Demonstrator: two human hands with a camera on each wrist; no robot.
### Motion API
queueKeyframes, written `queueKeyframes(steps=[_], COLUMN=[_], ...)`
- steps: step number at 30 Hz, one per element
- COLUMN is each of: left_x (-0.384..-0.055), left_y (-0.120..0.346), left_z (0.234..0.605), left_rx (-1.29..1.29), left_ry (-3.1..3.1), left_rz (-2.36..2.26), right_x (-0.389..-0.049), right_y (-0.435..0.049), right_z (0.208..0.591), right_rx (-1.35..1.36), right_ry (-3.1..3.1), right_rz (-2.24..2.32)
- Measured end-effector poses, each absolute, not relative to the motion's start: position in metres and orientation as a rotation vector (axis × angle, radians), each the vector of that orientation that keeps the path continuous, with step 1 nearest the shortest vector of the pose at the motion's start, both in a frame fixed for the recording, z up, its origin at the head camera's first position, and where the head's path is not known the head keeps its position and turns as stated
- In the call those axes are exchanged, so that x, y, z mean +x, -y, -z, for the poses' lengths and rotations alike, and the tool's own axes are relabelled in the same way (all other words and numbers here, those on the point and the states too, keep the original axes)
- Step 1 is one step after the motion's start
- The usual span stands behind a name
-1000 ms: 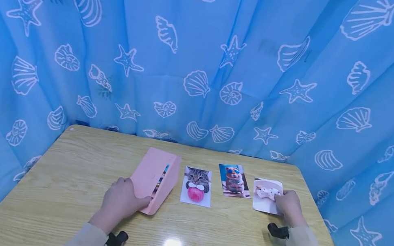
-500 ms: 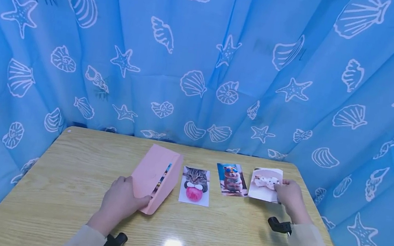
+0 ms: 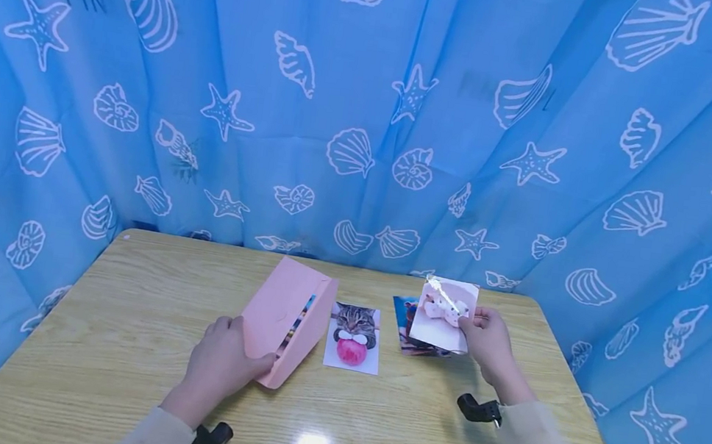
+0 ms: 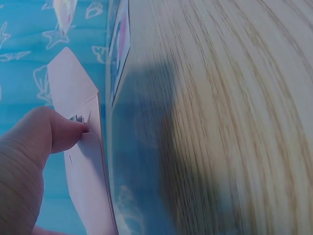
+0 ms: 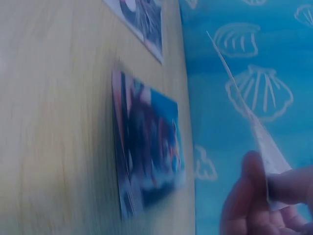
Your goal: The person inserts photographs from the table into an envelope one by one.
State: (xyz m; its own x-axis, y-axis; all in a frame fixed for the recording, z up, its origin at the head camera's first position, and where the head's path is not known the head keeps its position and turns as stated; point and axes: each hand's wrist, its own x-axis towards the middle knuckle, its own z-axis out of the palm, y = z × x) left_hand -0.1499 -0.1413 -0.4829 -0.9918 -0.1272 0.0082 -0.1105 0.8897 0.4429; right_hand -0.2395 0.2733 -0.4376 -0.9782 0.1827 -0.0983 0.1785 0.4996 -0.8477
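Note:
My left hand (image 3: 222,361) grips the near end of a pink paper envelope (image 3: 282,305), its thumb at the slot; colourful edges show inside the opening. In the left wrist view the thumb pinches the envelope (image 4: 88,171) edge. My right hand (image 3: 491,342) pinches the right edge of a photo card (image 3: 443,329) with a white spotted animal on it, raised above the table. That card partly covers a hamster photo (image 3: 405,324), which lies on the table. In the right wrist view the held card (image 5: 266,147) appears nearly edge-on, between thumb and fingers.
A photo of a cat with a pink ball (image 3: 353,340) lies flat between the envelope and the hamster photo. The wooden table (image 3: 370,431) ends at the back against a blue shell-print curtain (image 3: 370,105). Black wrist cameras (image 3: 480,409) sit below both hands.
My right hand has lifted the spotted-animal photo off the table and carried it left, over the hamster photo. The envelope has tilted and shifted slightly right in my left hand.

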Motion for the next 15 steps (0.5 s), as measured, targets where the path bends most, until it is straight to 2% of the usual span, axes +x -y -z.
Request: queueKeyframes(steps=[15], left_x=[-0.150], left_y=[0.132], left_z=[0.481], left_rx=[0.188], left_ry=[2.976], left_rz=[0.676], right_x=[-0.232], right_y=[-0.214], right_z=[0.435], right_rx=[-0.238], right_ry=[2.498], right_rz=[-1.738])
